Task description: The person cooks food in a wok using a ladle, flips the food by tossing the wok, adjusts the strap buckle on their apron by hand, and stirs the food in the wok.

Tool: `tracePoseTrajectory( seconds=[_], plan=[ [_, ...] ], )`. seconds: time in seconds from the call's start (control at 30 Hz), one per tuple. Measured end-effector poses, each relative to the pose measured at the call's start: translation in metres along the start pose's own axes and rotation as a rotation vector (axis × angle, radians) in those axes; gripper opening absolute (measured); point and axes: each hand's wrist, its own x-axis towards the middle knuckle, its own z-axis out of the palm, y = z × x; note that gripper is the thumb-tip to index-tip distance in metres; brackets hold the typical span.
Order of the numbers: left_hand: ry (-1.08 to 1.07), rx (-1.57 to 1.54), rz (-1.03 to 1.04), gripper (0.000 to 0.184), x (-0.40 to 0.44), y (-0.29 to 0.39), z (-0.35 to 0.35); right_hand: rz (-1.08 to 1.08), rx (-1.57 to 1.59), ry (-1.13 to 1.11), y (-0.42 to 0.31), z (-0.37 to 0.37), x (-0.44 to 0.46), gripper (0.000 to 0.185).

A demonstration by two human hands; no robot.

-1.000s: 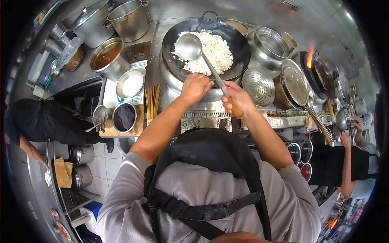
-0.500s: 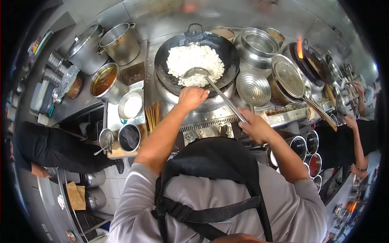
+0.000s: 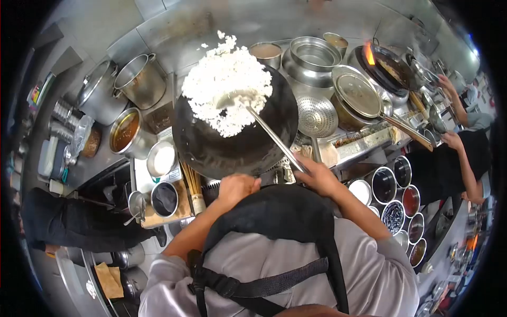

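A black wok (image 3: 227, 153) is drawn in toward my body, with white rice (image 3: 224, 79) rising over its far side and some grains loose in the air. My left hand (image 3: 237, 190) is closed at the wok's near edge; the grip itself is hidden under the fingers. My right hand (image 3: 319, 178) holds the end of a long-handled ladle (image 3: 274, 138), whose bowl sits amid the rice.
A perforated skimmer (image 3: 317, 117) and a mesh strainer (image 3: 359, 96) lie right of the wok. Left stand a pot of brown liquid (image 3: 127, 132) and a white bowl (image 3: 161, 158). Flame (image 3: 369, 54) rises by another wok, where a co-worker's arms (image 3: 457, 111) reach in.
The wok has come nearer to my body and my left hand has moved down with it. The rice has gone from lying in the wok to being tossed up at its far side.
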Motion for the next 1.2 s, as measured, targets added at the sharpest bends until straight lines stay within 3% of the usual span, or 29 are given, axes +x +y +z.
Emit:
tracePoseTrajectory(
  seconds=[0.07,0.1,0.13,0.17,0.3,0.37,0.43,0.57,0.63,0.77,0.83,0.9,0.93,1.0,1.2],
  plan=[
    [0.155,0.142,0.075,0.043,0.019,-0.011,-0.020,0.223,0.169,-0.178,-0.044,-0.040,-0.027,0.061],
    [0.143,0.118,0.102,0.044,0.041,-0.019,-0.037,0.541,0.273,-0.333,-0.082,-0.070,-0.038,0.062],
    [0.135,0.094,0.105,0.045,0.061,-0.030,-0.038,0.507,0.467,-0.297,-0.066,-0.072,-0.054,0.059],
    [0.090,0.173,0.043,0.045,0.076,-0.039,-0.033,0.507,0.464,-0.302,-0.066,-0.071,-0.052,0.059],
    [0.217,0.116,-0.061,0.045,0.085,-0.052,0.015,0.497,0.213,-0.250,-0.053,-0.046,-0.004,0.057],
    [0.207,0.187,0.003,0.045,0.051,-0.031,0.021,-0.149,-0.112,0.082,0.025,0.008,0.019,0.056],
    [0.142,0.111,0.055,0.044,0.007,-0.011,0.009,0.150,-0.044,-0.130,-0.023,-0.006,0.011,0.056],
    [0.209,0.201,0.105,0.041,0.037,-0.024,-0.016,-0.115,0.309,0.035,-0.009,-0.008,-0.042,0.055],
    [0.262,0.120,0.031,0.042,0.070,-0.038,-0.012,0.499,0.620,0.021,-0.072,-0.037,-0.045,0.055],
    [0.244,0.089,-0.078,0.041,0.107,-0.062,0.002,0.379,0.681,0.244,-0.059,-0.023,0.035,0.052],
    [0.226,0.079,-0.095,0.041,0.110,-0.067,0.011,0.385,0.555,0.295,-0.045,0.015,0.077,0.037],
    [0.212,0.067,-0.117,0.040,0.109,-0.068,0.016,0.470,0.855,0.213,-0.027,0.057,0.115,0.034],
    [0.232,0.061,-0.109,0.041,0.109,-0.069,0.017,0.465,0.848,0.207,-0.039,0.053,0.116,0.034],
    [0.265,0.055,-0.112,0.041,0.112,-0.069,0.015,0.487,0.910,-0.058,-0.080,0.028,0.115,0.039],
    [0.280,-0.003,-0.096,0.040,0.108,-0.068,0.016,0.325,0.745,0.013,-0.116,-0.015,0.078,0.047]
  ],
)
